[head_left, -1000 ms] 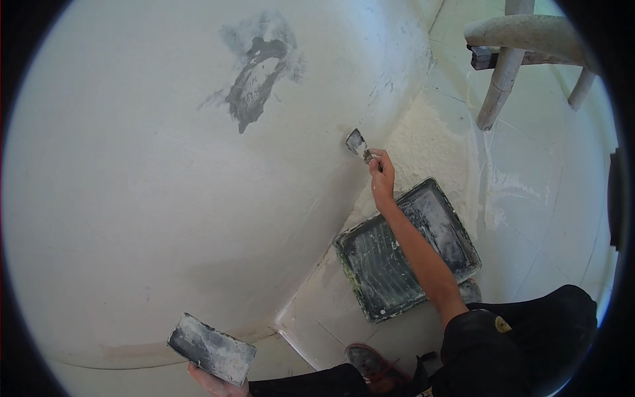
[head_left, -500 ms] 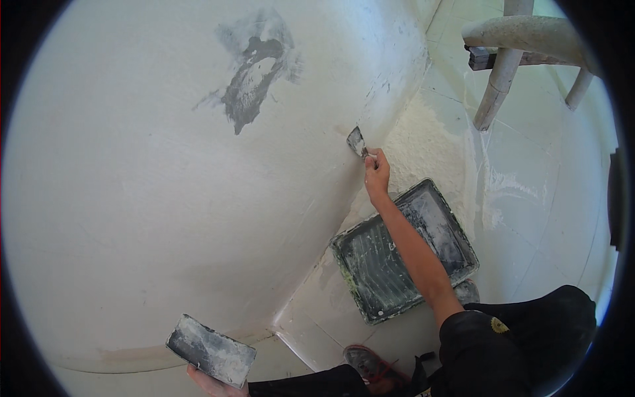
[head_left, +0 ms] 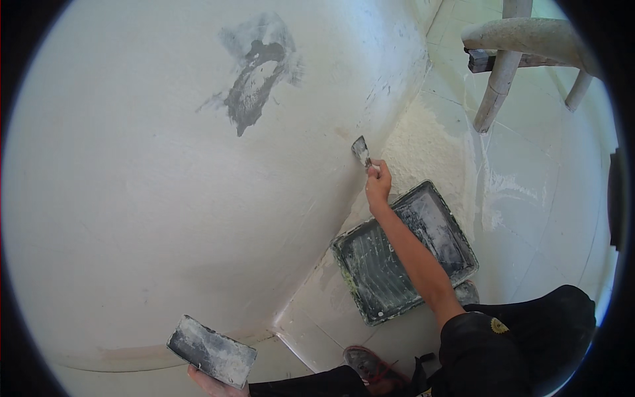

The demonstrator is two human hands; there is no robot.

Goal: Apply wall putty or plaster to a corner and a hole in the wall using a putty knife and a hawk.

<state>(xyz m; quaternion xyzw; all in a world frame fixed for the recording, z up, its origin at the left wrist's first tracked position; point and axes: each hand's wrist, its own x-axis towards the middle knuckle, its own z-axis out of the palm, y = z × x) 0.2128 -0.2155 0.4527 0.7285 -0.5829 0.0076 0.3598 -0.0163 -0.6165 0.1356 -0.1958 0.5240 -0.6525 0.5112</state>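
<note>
Head view: putty knife (head_left: 362,153) in right fingers (head_left: 381,167), blade (head_left: 359,146) beyond them.

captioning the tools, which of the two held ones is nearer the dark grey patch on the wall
The small scraper in the right hand; the broad rectangular plate, in the left hand, is much farther from the patch.

No words, numbers or labels legible anywhere in view. Nearest to sign: small round gold emblem (head_left: 499,325) on black sleeve (head_left: 471,351) of right arm (toothed rim, gear-like outline); any lettering in it too small to read. Pale mark (head_left: 426,392) on dark clothing at lower edge, cut off by frame, likewise unreadable.
</note>
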